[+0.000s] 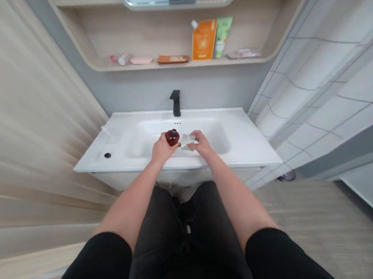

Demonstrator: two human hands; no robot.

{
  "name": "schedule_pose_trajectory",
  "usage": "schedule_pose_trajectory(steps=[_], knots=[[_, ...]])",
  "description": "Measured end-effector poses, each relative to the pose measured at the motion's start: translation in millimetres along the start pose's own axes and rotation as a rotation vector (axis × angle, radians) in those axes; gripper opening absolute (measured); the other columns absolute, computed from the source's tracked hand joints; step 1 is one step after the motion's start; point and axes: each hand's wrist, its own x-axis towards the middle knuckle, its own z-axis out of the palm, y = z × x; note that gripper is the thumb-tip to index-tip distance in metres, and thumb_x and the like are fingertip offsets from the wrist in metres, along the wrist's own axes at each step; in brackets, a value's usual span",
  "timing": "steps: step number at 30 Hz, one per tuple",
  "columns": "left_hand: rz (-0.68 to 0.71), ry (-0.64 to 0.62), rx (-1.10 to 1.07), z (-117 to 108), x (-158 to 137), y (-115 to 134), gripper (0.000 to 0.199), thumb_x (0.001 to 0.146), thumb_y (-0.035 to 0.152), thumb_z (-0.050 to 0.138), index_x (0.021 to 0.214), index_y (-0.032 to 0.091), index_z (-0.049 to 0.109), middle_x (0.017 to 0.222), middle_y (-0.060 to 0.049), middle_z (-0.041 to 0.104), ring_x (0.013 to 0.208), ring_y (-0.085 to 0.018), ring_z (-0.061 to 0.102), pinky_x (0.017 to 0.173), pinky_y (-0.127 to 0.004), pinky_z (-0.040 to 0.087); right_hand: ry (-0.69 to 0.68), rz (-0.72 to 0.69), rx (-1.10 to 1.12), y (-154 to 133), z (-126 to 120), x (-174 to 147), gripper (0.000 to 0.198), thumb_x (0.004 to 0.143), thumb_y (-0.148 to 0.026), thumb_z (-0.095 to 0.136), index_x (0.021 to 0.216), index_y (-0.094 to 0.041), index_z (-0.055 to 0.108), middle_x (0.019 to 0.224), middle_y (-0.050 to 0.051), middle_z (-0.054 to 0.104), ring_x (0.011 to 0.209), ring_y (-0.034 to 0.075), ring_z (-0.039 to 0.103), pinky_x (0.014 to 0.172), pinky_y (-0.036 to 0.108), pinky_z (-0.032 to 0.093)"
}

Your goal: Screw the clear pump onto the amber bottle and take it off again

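- First, at the far left, a curtain hangs beside the counter
- On the counter's left end sit a see-through item, too faint to name, and a black disc, either a cap or a drain hole; both lie off to the side, which leaves the sink in front of the body to the hands
- The left hand is closed around a red bottle, held over the sink with its neck up, likely to keep any liquid inside and let drips fall in the basin
- Behind, the tap stands at the sink's back edge, presumably to reach over the basin
- Just right of the bottle, the right hand pinches a clear block, perhaps by its sides for a firm hold on something slick
- Above, on the shelf, an orange pouch and a green tube stand together, the tube leaning, probably for support
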Motion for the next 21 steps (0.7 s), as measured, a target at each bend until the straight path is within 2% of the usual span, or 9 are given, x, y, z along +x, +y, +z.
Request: schedule_pose_trajectory(steps=[4, 7, 10, 14, 18, 21], knots=[[-0.041, -0.017, 0.044, -2.2, -1.0, 2.6, 0.069, 0.087, 0.063, 0.084, 0.136, 0.023, 0.057, 0.121, -0.017, 0.081, 0.116, -0.037, 0.079, 0.094, -0.04, 0.058, 0.071, 0.022, 0.095, -18.3, -4.3, -6.8, 0.069, 0.06, -0.047, 0.092, 0.116, -0.03, 0.056, 0.121, 0.004, 0.066, 0.105, 0.027, 0.065, 0.099, 0.045, 0.057], [-0.039, -0.038, 0.055, -2.6, -2.2, 3.0, 0.072, 0.085, 0.066, 0.084, 0.136, 0.023, 0.057, 0.12, -0.018, 0.081, 0.116, -0.038, 0.078, 0.095, -0.042, 0.058, 0.116, 0.031, 0.127, -32.0, -21.6, -12.7, 0.07, 0.059, -0.045, 0.094, 0.116, -0.031, 0.057, 0.122, 0.003, 0.066, 0.102, 0.027, 0.066, 0.096, 0.045, 0.059], [-0.024, -0.049, 0.052, -2.4, -2.9, 2.3, 0.074, 0.085, 0.068, 0.083, 0.137, 0.023, 0.057, 0.122, -0.018, 0.081, 0.116, -0.038, 0.078, 0.096, -0.042, 0.058, 0.145, 0.029, 0.133, -42.3, -56.8, -20.1, 0.074, 0.056, -0.041, 0.097, 0.118, -0.032, 0.058, 0.119, 0.001, 0.068, 0.101, 0.026, 0.067, 0.093, 0.044, 0.061], [-0.007, -0.04, 0.067, -1.2, -3.0, 0.8, 0.072, 0.085, 0.067, 0.083, 0.136, 0.023, 0.058, 0.12, -0.018, 0.081, 0.114, -0.039, 0.078, 0.093, -0.042, 0.058, 0.2, 0.031, 0.078, -48.9, -120.7, -34.6, 0.074, 0.056, -0.04, 0.097, 0.118, -0.033, 0.059, 0.114, 0.0, 0.069, 0.101, 0.026, 0.067, 0.089, 0.044, 0.062], [0.017, -0.02, 0.051, -0.1, -2.7, -0.6, 0.072, 0.085, 0.067, 0.084, 0.135, 0.022, 0.059, 0.118, -0.019, 0.081, 0.112, -0.04, 0.079, 0.092, -0.042, 0.058, 0.312, 0.05, -0.004, -42.1, -175.9, -47.3, 0.075, 0.053, -0.038, 0.096, 0.117, -0.032, 0.059, 0.106, -0.002, 0.065, 0.092, 0.021, 0.064, 0.081, 0.039, 0.061], [0.007, -0.021, 0.034, 0.4, -2.6, -1.4, 0.072, 0.084, 0.065, 0.085, 0.136, 0.022, 0.058, 0.12, -0.019, 0.081, 0.115, -0.039, 0.079, 0.095, -0.042, 0.058, 0.413, 0.08, -0.048, -28.7, -200.1, -51.5, 0.076, 0.049, -0.037, 0.096, 0.116, -0.032, 0.058, 0.099, -0.004, 0.062, 0.087, 0.019, 0.063, 0.077, 0.035, 0.06]])
